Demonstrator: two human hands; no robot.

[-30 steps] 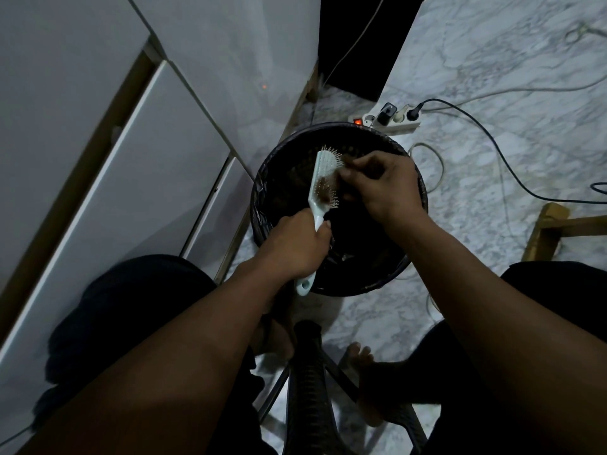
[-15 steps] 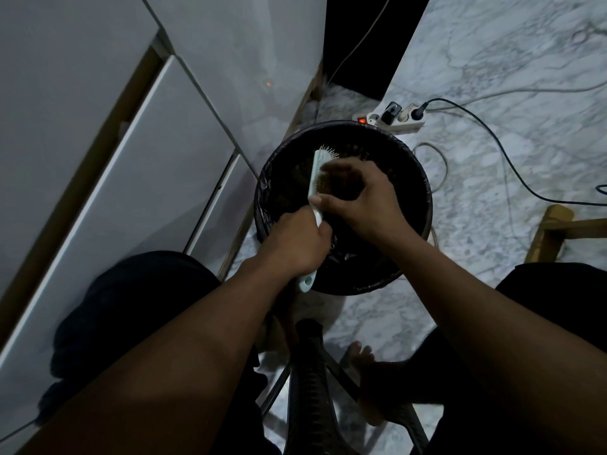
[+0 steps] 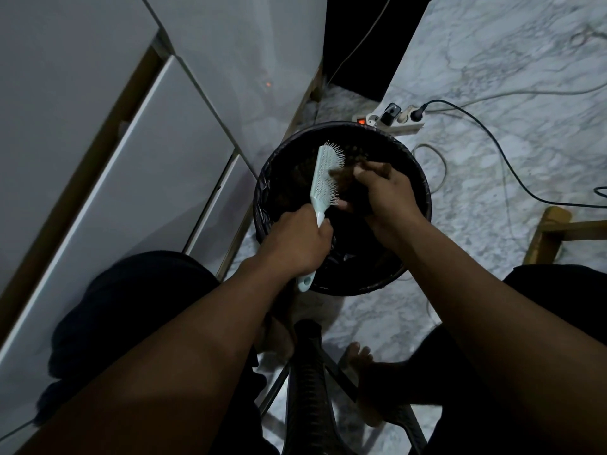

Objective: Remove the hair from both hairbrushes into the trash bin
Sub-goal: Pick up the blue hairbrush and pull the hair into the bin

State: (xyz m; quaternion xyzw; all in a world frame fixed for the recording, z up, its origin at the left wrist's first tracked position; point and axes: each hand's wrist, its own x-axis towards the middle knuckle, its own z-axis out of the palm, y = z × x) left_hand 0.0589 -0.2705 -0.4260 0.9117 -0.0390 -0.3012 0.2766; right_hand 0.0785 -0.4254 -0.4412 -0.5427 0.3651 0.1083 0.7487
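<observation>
A pale mint hairbrush [image 3: 323, 178] is held upright over the round black trash bin [image 3: 417, 165], bristles facing right. My left hand [image 3: 295, 239] is shut on its handle, whose end pokes out below my fist. My right hand [image 3: 382, 192] hovers over the bin just right of the bristles, fingers pinched on a brown clump of hair [image 3: 341, 174] that still touches the bristles. Only one hairbrush is visible.
White cabinet fronts [image 3: 147, 142] stand at the left. A white power strip [image 3: 394, 121] with plugs and cables [image 3: 486, 133] lies on the marble floor behind the bin. A wooden leg [image 3: 545, 238] is at the right. A dark plastic stool [image 3: 312, 389] and my bare feet are below.
My right hand has pulled away to the right from the bristles, drawing the hair clump off; most bristles now show bare. My left hand keeps the brush in place.
</observation>
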